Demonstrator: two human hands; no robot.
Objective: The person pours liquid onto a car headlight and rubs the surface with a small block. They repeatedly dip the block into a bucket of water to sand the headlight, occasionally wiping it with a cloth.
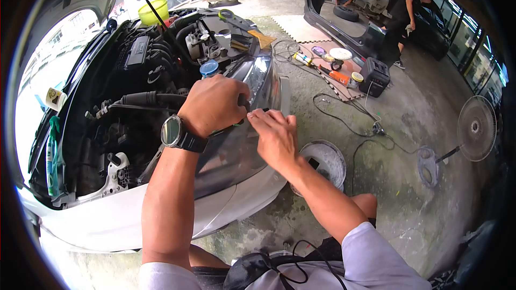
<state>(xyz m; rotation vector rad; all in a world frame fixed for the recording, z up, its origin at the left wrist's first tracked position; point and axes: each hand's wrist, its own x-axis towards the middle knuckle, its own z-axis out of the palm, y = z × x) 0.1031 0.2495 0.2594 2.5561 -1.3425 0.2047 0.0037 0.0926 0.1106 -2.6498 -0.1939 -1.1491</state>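
Over the car's headlight (228,147), my left hand (215,104) is closed, its fingers curled around something dark that is mostly hidden. A black watch (172,131) sits on that wrist. My right hand (277,137) meets it from the right, fingers bent and pressed together close to the left fingertips. A small dark bit shows between the two hands, too covered to name. Just beyond my left knuckles is a blue round cap (209,68) at the edge of the engine bay (137,86).
The hood is propped by a rod (156,13). A yellow-green bucket (153,12) and a tape roll (226,15) rest on the car. Right: a round basin (336,156), cables, tools on mats, a black speaker-like box (374,77), a standing fan (476,128). Another person (411,8) stands behind.
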